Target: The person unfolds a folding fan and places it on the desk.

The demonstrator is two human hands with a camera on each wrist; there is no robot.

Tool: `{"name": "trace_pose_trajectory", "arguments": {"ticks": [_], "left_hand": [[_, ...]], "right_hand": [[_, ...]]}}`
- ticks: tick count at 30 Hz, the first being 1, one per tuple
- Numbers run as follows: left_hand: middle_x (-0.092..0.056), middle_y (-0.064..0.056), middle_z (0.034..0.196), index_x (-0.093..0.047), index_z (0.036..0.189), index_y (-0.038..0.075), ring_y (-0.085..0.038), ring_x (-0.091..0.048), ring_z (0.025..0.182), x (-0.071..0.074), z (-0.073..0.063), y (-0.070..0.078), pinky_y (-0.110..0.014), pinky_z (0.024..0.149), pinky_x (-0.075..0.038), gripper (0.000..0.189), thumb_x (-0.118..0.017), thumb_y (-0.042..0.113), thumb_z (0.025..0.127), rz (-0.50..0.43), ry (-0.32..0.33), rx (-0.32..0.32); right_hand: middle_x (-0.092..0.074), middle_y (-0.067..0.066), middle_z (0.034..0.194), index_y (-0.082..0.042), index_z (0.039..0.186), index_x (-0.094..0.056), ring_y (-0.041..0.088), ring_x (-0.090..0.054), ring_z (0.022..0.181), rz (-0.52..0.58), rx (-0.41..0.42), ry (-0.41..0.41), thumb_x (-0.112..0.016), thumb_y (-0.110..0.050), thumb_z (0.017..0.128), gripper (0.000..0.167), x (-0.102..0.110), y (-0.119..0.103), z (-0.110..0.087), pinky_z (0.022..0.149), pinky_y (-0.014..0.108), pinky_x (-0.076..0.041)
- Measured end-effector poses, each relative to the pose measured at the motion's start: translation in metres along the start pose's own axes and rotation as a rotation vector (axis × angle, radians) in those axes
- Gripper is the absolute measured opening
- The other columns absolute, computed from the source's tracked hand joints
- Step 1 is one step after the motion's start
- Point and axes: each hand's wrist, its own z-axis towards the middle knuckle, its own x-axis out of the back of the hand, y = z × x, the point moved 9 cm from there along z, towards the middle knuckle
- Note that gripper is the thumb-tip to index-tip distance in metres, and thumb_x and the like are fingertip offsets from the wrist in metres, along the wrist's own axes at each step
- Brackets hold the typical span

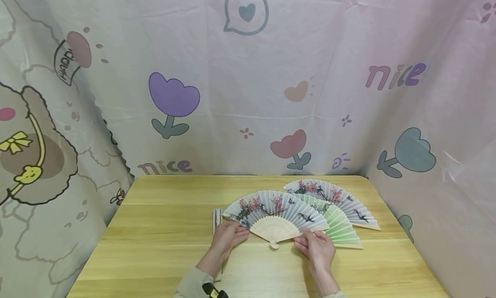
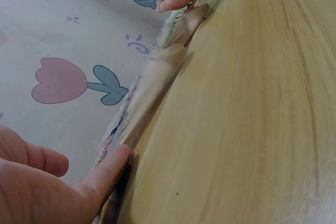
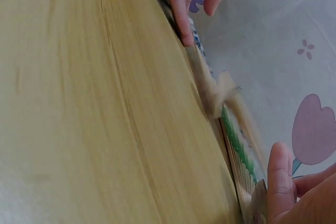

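Observation:
A spread folding fan (image 1: 277,207) with pink blossoms and birds on pale pleats lies in front of me, its bamboo ribs meeting at a pivot nearest me. At its left edge is my left hand (image 1: 226,238); in the left wrist view its straight thumb (image 2: 107,171) touches the fan's outer rib, and the finger behind stands apart. My right hand (image 1: 317,248) is at the opposite edge, fingers extended beside the outer rib. The right wrist view shows the fan blurred near its pivot, with the right thumb (image 3: 281,179) straight beside the ribs.
A green spread fan (image 1: 341,229) lies partly under the front fan. Behind it, another blossom-patterned fan (image 1: 348,203) reaches toward the table's right side. A narrow folded fan (image 1: 217,216) lies lengthwise beneath my left hand. Patterned cloth (image 1: 240,87) surrounds the wooden table (image 1: 162,229).

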Motion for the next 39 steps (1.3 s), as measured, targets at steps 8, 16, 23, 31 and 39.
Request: {"name": "trace_pose_trajectory", "arguments": {"ticks": [8, 16, 23, 31, 39], "left_hand": [[-0.062, -0.044, 0.122, -0.031, 0.144, -0.027, -0.044, -0.074, 0.107, 0.009, -0.01, 0.006, -0.043, 0.095, -0.067, 0.053, -0.046, 0.01, 0.109, 0.033, 0.056, 0.018], [-0.064, -0.041, 0.119, -0.032, 0.146, -0.026, -0.043, -0.075, 0.104, 0.018, -0.023, 0.019, -0.04, 0.091, -0.068, 0.057, -0.049, 0.014, 0.109, 0.119, 0.073, -0.006], [-0.073, -0.031, 0.107, -0.049, 0.141, -0.018, -0.023, -0.076, 0.073, 0.044, -0.033, 0.037, -0.033, 0.066, -0.07, 0.046, -0.057, 0.007, 0.103, 0.241, 0.2, -0.1], [-0.077, -0.022, 0.097, -0.065, 0.13, -0.008, -0.022, -0.073, 0.07, 0.079, -0.043, 0.064, -0.026, 0.057, -0.064, 0.035, -0.065, 0.007, 0.098, 0.558, 0.339, -0.245], [-0.079, -0.022, 0.1, -0.072, 0.121, -0.006, -0.028, -0.076, 0.081, 0.09, -0.055, 0.082, -0.033, 0.067, -0.066, 0.029, -0.068, 0.01, 0.097, 0.799, 0.391, -0.337]], "right_hand": [[-0.074, -0.001, 0.071, -0.002, 0.107, -0.046, 0.011, -0.073, 0.055, -0.025, 0.02, -0.003, -0.065, -0.005, 0.103, 0.02, -0.005, -0.004, -0.004, 0.057, 0.03, -0.068], [-0.073, 0.001, 0.071, 0.0, 0.107, -0.055, 0.011, -0.071, 0.053, -0.09, 0.086, -0.047, -0.067, -0.006, 0.101, 0.015, -0.026, -0.015, -0.014, 0.055, 0.03, -0.068], [-0.072, 0.004, 0.076, 0.009, 0.112, -0.061, 0.012, -0.07, 0.057, -0.191, 0.106, -0.209, -0.067, -0.003, 0.1, 0.019, -0.065, -0.014, -0.026, 0.058, 0.03, -0.068], [-0.076, 0.015, 0.084, 0.016, 0.115, -0.066, 0.013, -0.071, 0.059, -0.329, 0.167, -0.398, -0.067, 0.001, 0.097, 0.024, -0.12, -0.009, -0.044, 0.06, 0.033, -0.069], [-0.076, 0.024, 0.09, 0.013, 0.107, -0.073, 0.025, -0.074, 0.064, -0.49, 0.294, -0.535, -0.074, -0.001, 0.092, 0.02, -0.164, -0.001, -0.058, 0.062, 0.044, -0.07]]}}
